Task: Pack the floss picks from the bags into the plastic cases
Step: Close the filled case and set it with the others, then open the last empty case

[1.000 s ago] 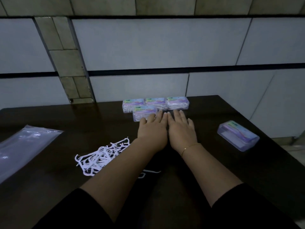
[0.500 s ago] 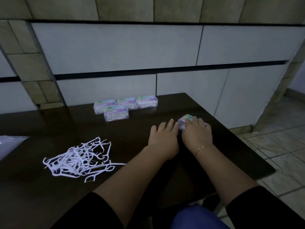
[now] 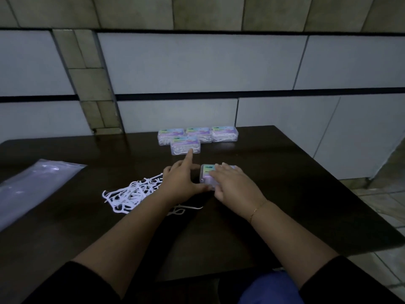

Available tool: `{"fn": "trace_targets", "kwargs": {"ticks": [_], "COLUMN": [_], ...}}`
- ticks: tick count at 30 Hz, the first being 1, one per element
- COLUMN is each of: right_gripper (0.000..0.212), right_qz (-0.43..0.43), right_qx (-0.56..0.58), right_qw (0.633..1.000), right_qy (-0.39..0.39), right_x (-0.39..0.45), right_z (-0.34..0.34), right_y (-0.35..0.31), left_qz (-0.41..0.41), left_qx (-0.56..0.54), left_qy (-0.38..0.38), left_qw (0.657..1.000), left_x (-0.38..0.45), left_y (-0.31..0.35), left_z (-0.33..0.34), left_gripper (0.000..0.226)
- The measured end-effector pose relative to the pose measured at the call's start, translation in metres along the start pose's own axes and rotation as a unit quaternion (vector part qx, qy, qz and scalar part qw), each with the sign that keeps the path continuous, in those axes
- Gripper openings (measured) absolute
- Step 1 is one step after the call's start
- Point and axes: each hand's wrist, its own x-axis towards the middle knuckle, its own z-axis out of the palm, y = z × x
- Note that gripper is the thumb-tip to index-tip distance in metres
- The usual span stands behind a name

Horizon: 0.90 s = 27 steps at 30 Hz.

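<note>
A clear plastic case (image 3: 207, 172) with a coloured label lies on the dark table (image 3: 285, 194) in front of me. My right hand (image 3: 235, 185) lies over its lid, fingers across the top and thumb at the near edge, holding it. My left hand (image 3: 182, 179) is just left of the case with its thumb at the case's near left corner and its index finger stretched forward. A loose pile of white floss picks (image 3: 131, 194) lies to the left of that hand. Two stray picks (image 3: 186, 209) lie between my forearms.
Several filled cases (image 3: 198, 134) stand grouped at the back of the table, the nearest one (image 3: 182, 147) just beyond my left index fingertip. A flat clear plastic bag (image 3: 37, 185) lies at the far left. The table's right edge drops to a tiled floor (image 3: 383, 207).
My right hand has brought the case from the table's right side to the middle. My left hand moved along beside it and now touches its corner. My view swung back left.
</note>
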Motion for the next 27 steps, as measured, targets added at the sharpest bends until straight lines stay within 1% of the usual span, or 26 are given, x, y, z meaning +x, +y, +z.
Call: {"fn": "trace_targets", "kwargs": {"ticks": [4,11,13,15,16,19,20,21,22,23,24,26,27], "right_gripper": [0.049,0.048,0.047,0.04,0.036,0.024,0.022,0.024,0.026,0.029,0.03,0.032,0.034], "right_qz": [-0.023,-0.037,-0.047,-0.054,-0.051,-0.024,-0.006,0.018,0.045,0.071,0.093,0.133,0.153], "right_qx": [-0.027,-0.068,-0.044,0.019,0.043,0.053,0.052,0.054,0.056,0.052,0.042,0.037,0.051], "right_qw": [0.999,0.997,0.998,0.998,0.996,0.987,0.984,0.982,0.983,0.985,0.987,0.984,0.979], "right_qy": [-0.018,-0.024,-0.014,0.028,0.054,0.147,0.17,0.178,0.169,0.15,0.127,0.11,0.123], "right_x": [0.006,0.009,0.007,0.007,0.008,0.02,0.026,0.032,0.038,0.043,0.048,0.052,0.053], "right_z": [0.004,0.005,-0.003,-0.016,-0.023,-0.034,-0.034,-0.033,-0.03,-0.026,-0.02,-0.01,-0.008], "right_y": [-0.012,-0.014,-0.013,-0.01,-0.008,-0.002,0.002,0.006,0.009,0.013,0.015,0.017,0.016], "left_qz": [0.012,0.001,0.002,-0.001,0.002,0.021,0.019,0.013,0.0,-0.012,-0.022,-0.027,-0.028], "left_qx": [-0.02,-0.045,-0.04,-0.028,-0.022,-0.006,-0.005,-0.009,-0.021,-0.032,-0.039,-0.043,-0.043], "left_qy": [-0.006,-0.018,-0.02,-0.027,-0.031,-0.036,-0.037,-0.038,-0.04,-0.041,-0.04,-0.038,-0.038], "left_qw": [1.0,0.999,0.999,0.999,0.999,0.999,0.999,0.999,0.999,0.999,0.998,0.998,0.998], "left_x": [0.001,0.009,0.011,0.012,0.012,0.01,0.01,0.01,0.011,0.012,0.013,0.013,0.013], "left_y": [-0.007,-0.016,-0.019,-0.021,-0.021,-0.019,-0.019,-0.018,-0.02,-0.021,-0.023,-0.025,-0.026], "left_z": [-0.002,0.001,0.002,0.002,0.002,-0.001,0.0,0.0,0.0,0.001,0.001,0.001,0.0], "left_gripper": [0.118,0.126,0.125,0.119,0.113,0.089,0.088,0.094,0.106,0.117,0.123,0.124,0.123]}}
